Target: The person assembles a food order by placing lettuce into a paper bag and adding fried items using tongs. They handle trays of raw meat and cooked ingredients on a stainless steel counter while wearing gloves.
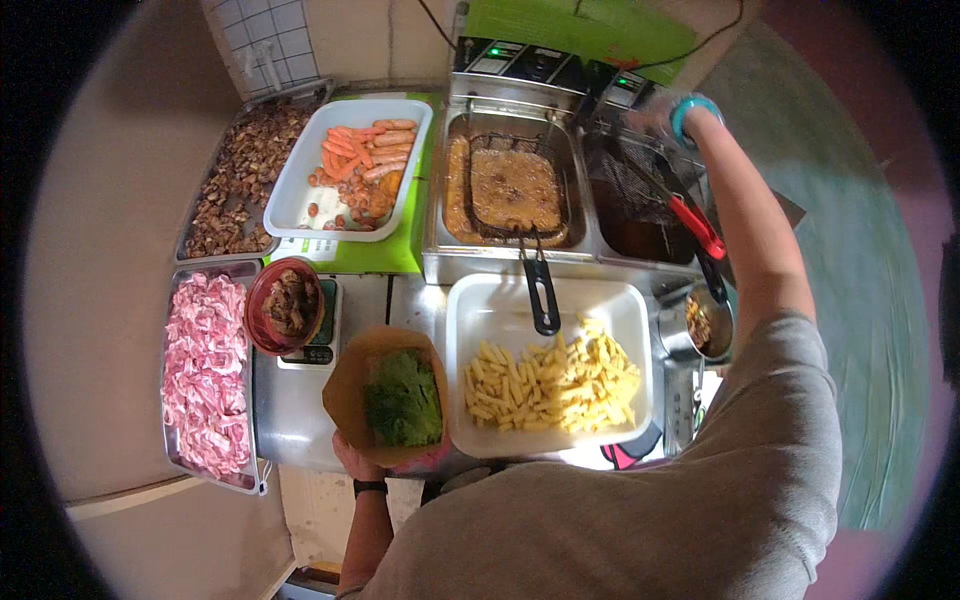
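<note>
My left hand [354, 457] grips the lower rim of a brown paper bag [349, 375], whose mouth faces up with green lettuce leaves [405, 397] inside. My right hand [660, 118], blurred, reaches far out beyond the second fryer well [645, 232], close to its controls; whether it holds anything is unclear. A teal band [697, 112] circles that wrist. Just right of the bag stands a white plastic tub [495, 300] of raw cut fries [551, 382]. In the left fryer well a wire basket [517, 184] sits in bubbling oil, its black handle [543, 296] jutting over the tub.
A red bowl of cooked meat [291, 300] rests on a digital scale [322, 352]. Left are trays of raw sliced meat [206, 375] and browned meat [247, 165]. Behind, a white tub [292, 202] holds sausages. A red-handled strainer [694, 225] and a metal pot [679, 330] stand right.
</note>
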Demonstrator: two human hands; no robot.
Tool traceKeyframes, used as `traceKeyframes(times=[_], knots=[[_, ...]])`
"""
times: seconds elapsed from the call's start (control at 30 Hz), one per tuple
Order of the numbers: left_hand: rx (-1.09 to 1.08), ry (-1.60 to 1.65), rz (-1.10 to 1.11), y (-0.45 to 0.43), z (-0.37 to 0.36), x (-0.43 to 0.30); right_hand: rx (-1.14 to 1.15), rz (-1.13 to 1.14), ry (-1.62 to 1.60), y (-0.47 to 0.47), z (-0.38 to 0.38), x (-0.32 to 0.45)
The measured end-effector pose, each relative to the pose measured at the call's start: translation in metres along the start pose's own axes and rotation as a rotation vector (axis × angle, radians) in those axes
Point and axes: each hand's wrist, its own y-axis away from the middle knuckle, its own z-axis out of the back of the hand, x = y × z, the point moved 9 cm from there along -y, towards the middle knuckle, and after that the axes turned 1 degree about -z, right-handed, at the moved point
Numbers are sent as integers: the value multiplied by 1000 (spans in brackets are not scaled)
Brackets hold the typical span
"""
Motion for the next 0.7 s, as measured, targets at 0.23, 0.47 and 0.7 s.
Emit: traceKeyframes(times=[0.23, 0.47, 0.7], knots=[[58, -353, -257, 0, -11, -21, 353, -117, 175, 110, -112, -72], [81, -356, -389, 3, -11, -27, 208, -191, -63, 164, -89, -92], [66, -291, -373, 4, -11, -18, -244, -376, -710, 279, -115, -173]])
